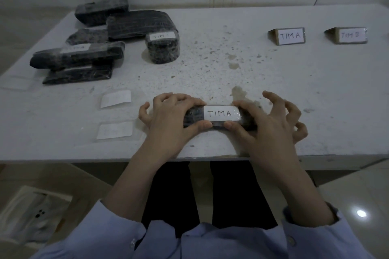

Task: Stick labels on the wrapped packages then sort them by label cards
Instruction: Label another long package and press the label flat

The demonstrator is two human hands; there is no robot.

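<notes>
Left hand (168, 118) and right hand (265, 126) pinch the package (192, 117) by its ends on the worktop (210, 65), fingers (185, 100) clamped on it, seemingly smoothing the TIMA label (221, 113) flat.

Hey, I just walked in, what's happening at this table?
A person at the white table holds a dark wrapped package near the front edge, left hand and right hand pinching its ends, a TIMA label on top. Other packages lie piled at the far left, some labelled. The TIM A card and TIM B card stand at the far right, no packages beside them.
</notes>
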